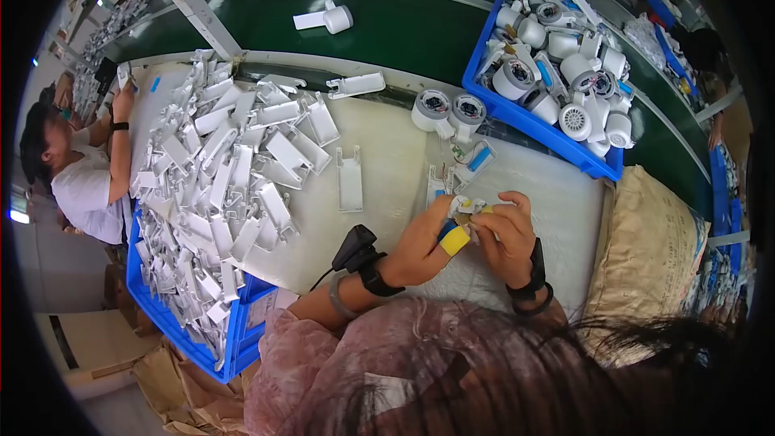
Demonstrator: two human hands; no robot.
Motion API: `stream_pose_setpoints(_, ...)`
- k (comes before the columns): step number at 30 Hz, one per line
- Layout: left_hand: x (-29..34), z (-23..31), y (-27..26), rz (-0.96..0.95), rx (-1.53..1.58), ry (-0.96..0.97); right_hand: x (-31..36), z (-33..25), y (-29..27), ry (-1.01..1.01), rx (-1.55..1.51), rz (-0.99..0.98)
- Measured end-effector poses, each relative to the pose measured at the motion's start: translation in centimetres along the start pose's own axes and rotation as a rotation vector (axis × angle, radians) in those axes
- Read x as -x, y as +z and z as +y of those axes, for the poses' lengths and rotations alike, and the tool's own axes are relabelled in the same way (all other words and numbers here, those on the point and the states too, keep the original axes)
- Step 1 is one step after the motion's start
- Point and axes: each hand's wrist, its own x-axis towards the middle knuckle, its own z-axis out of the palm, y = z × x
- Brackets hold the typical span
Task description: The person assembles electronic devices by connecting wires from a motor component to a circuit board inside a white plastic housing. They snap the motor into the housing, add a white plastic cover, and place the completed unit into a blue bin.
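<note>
Blue bin [604, 168] of white cylindrical parts [565, 48]

A small white plastic part [467, 207] sits between both hands, just above the white table. It is held up off the table, pinched at its two ends. It looks short and bumpy. Fingers hide much of it, so its full shape is hard to see.

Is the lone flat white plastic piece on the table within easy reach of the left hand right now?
Probably yes: the flat white piece lies alone on bare table, nothing between, though the left hand is busy with a small part.
</note>
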Motion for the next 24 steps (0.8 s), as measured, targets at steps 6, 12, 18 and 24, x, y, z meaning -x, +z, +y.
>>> stream_pose_setpoints(6, -0.2, 0.2, 0.6, 0.069, -0.041, -0.070, -0.2, -0.2, -0.2, -0.011, 0.017, 0.007)
stream_pose_setpoints(12, 0.0, -0.7, 0.6, 0.102, -0.107, -0.041, 0.1, -0.2, 0.1, -0.020, 0.048, -0.010)
stream_pose_setpoints(18, -0.3, -0.6, 0.7, 0.114, -0.136, -0.021, 0.4, -0.2, 0.3, -0.055, 0.094, 0.015)
stream_pose_setpoints(24, -0.2, -0.2, 0.7, 0.101, -0.151, -0.133, 0.1, -0.7, 0.3, -0.108, 0.113, -0.032)
